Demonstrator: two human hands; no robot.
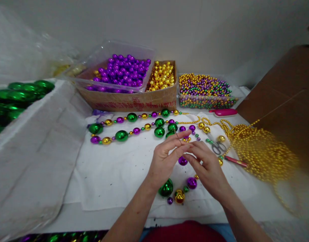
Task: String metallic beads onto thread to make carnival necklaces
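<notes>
My left hand [163, 159] and my right hand [206, 164] meet over the white cloth, fingertips pinched close together. A thin wire-like strand [176, 135] sticks up from the fingers of my left hand. What my right fingertips pinch is hidden. Below and between the hands is a curved row of beads: a purple bead [183, 161], another purple one [192, 183], a gold bead [179, 196] and a large green bead [166, 187]. Beyond my fingertips lie loose green beads [159, 132]. A bead necklace [121, 135] in green, gold and purple stretches across the cloth.
Behind stand a clear tub of purple beads [124, 72], a carton [129, 102] with gold beads, and a tub of small mixed beads [206, 89]. To the right are scissors [218, 148], a red stick [235, 161], a pink tool [225, 112] and piled gold bead chain [262, 151].
</notes>
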